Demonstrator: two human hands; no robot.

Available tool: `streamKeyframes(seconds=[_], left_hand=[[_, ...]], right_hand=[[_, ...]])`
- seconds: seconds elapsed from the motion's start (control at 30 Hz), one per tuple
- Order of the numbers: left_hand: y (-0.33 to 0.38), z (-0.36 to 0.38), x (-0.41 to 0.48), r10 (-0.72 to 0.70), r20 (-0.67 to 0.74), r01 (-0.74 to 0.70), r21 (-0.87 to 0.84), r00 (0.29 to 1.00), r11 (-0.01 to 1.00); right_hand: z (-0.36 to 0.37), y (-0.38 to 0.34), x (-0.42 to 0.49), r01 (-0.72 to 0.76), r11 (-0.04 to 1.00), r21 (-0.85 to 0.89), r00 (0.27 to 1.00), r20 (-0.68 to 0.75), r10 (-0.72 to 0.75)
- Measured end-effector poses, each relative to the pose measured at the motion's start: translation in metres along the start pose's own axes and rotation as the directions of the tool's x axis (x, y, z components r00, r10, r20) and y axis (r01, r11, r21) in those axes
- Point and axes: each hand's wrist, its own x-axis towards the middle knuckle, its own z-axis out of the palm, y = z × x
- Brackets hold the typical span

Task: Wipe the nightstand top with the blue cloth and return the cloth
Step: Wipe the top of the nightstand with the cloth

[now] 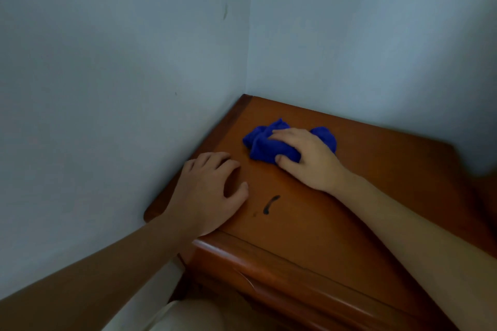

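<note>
My right hand (306,158) clasps bunched blue cloth (266,145), fingers over top, thumb at near side, pressing it down on nightstand top (363,196) near back corner; bunching judged to give firm wiping pad. My left hand (209,191) lies loose, holding nothing, on left edge by wall, judged as brace. Dark mark (270,204) near front edge, not yet wiped

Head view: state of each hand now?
Left hand: open, resting on the brown wooden nightstand top, holding nothing.
Right hand: closed on the crumpled blue cloth.
</note>
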Motion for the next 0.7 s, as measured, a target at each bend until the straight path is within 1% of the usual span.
streamKeyframes(seconds=[0.07, 0.17, 0.23, 0.33, 0.4, 0.5, 0.6, 0.7], left_hand=[[-0.001, 0.001, 0.000, 0.003, -0.001, -0.003, 0.003, 1.000, 1.000], [-0.002, 0.001, 0.000, 0.003, 0.001, -0.003, 0.007, 1.000, 1.000], [-0.002, 0.001, 0.001, -0.001, 0.005, 0.001, 0.011, 1.000, 1.000], [-0.002, 0.002, 0.001, 0.002, 0.004, -0.002, 0.011, 1.000, 1.000], [-0.002, 0.002, 0.001, 0.000, 0.003, 0.000, 0.009, 1.000, 1.000], [-0.001, 0.001, 0.001, 0.000, 0.004, 0.000, 0.011, 1.000, 1.000], [-0.002, 0.001, 0.001, -0.001, 0.009, 0.001, 0.018, 1.000, 1.000], [-0.002, 0.002, 0.001, 0.000, 0.012, 0.000, 0.016, 1.000, 1.000]], right_hand=[[-0.006, -0.003, -0.009, 0.022, 1.000, 0.021, 0.999, 0.036, -0.023], [-0.014, 0.019, 0.005, -0.048, 0.999, -0.001, 0.998, 0.037, 0.048], [-0.019, 0.044, 0.023, -0.142, 0.989, -0.047, 0.990, -0.006, 0.142], [-0.023, 0.071, 0.046, -0.318, 0.946, -0.057, 0.945, -0.107, 0.311], [-0.021, 0.076, 0.055, -0.381, 0.922, -0.076, 0.918, -0.153, 0.366], [-0.017, 0.071, 0.053, -0.368, 0.926, -0.088, 0.923, -0.157, 0.351], [-0.017, 0.053, 0.031, -0.337, 0.938, -0.078, 0.939, -0.105, 0.329], [-0.011, 0.017, -0.006, -0.207, 0.974, -0.088, 0.978, -0.049, 0.204]])
